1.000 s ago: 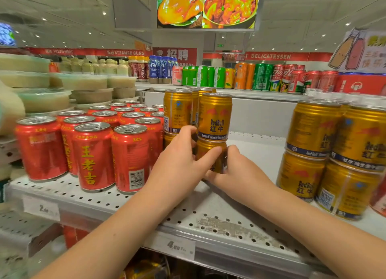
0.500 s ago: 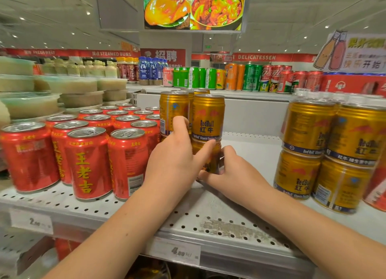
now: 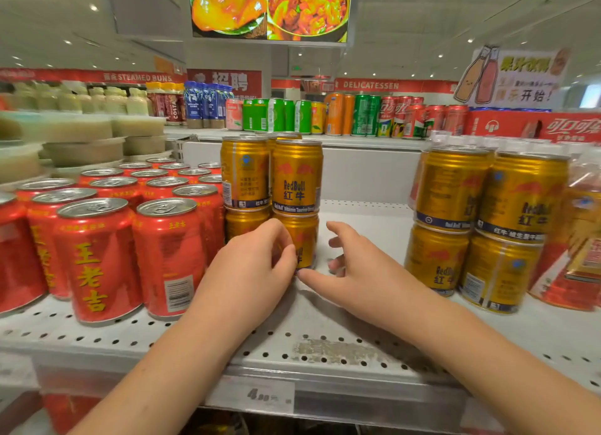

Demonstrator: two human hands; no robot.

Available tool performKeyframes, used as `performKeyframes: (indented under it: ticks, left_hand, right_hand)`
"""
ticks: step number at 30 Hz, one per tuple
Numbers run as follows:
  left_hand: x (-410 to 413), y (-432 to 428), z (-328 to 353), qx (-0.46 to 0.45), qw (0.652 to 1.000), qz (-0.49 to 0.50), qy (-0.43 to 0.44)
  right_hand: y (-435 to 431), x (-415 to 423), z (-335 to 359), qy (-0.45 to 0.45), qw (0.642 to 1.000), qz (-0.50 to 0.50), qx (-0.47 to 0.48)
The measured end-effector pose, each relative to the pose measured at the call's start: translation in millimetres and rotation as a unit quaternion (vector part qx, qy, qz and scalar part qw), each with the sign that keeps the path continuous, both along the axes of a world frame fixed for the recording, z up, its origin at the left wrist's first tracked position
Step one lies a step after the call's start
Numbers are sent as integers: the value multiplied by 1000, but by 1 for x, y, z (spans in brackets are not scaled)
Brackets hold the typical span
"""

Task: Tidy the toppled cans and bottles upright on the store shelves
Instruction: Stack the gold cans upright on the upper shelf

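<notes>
Two stacks of gold Red Bull cans stand upright mid-shelf. The front stack has an upper can [image 3: 296, 177] on a lower can [image 3: 308, 239]; the stack beside it [image 3: 245, 174] is just left. My left hand [image 3: 253, 272] has curled fingers wrapped on the lower can's left front. To the right of that can my right hand [image 3: 354, 268] hovers with spread fingers, a small gap apart from it and holding nothing. No toppled can is in view.
Several upright red cans [image 3: 97, 259] crowd the left of the perforated white shelf [image 3: 325, 343]. More stacked gold cans [image 3: 487, 223] and red packages [image 3: 579, 255] stand at the right. Bare shelf lies between the two gold groups. A price tag [image 3: 257, 394] marks the front edge.
My right hand has let go of the lower gold can and pulled back to the right with its fingers spread. My left hand has slid lower on the can. The stack stays upright.
</notes>
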State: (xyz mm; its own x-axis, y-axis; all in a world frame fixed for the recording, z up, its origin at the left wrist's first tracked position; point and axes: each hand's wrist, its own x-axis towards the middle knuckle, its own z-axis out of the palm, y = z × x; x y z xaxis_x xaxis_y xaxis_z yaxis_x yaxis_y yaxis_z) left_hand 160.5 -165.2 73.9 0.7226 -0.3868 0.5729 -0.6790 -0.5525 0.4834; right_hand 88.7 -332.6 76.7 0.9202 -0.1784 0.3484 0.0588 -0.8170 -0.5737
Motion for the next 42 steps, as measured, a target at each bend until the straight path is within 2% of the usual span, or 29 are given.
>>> performKeyframes:
  ticks: [3,7,10,13,17,19,22,29,32,36,42]
  left_hand:
    - [-4,-2,2,8,1000,-8,-9]
    - [-26,-21,15,-8,996,-77,-35]
    - [-45,-58,26,-42,991,-124,12]
    - [-59,-105,30,-17,985,-159,71]
    - [-70,-150,28,-67,973,-170,139]
    - [-73,-161,25,-93,974,-156,137]
    - [-76,-163,23,-120,972,-145,138]
    - [-81,-135,34,-125,973,-78,180]
    - [-82,-117,36,-127,977,-45,167]
    - [-80,-101,36,-102,985,8,138]
    - [-72,-99,34,-72,993,6,94]
  right_hand:
    - [-15,-55,-1,-74,997,-5,-17]
    - [-50,-129,12,-193,981,-28,-15]
    - [-86,-160,19,-259,962,-87,-22]
    - [-119,-173,17,-275,953,-130,7]
    - [-146,-165,5,-212,965,-139,63]
    - [-152,-156,0,-155,977,-116,91]
    - [-155,-144,-5,-100,989,-75,73]
    - [-163,-134,3,-82,995,-39,33]
    - [-166,-130,7,-77,996,-41,11]
    - [-165,-121,11,-68,997,-20,29]
    - [-153,-106,10,-59,996,15,65]
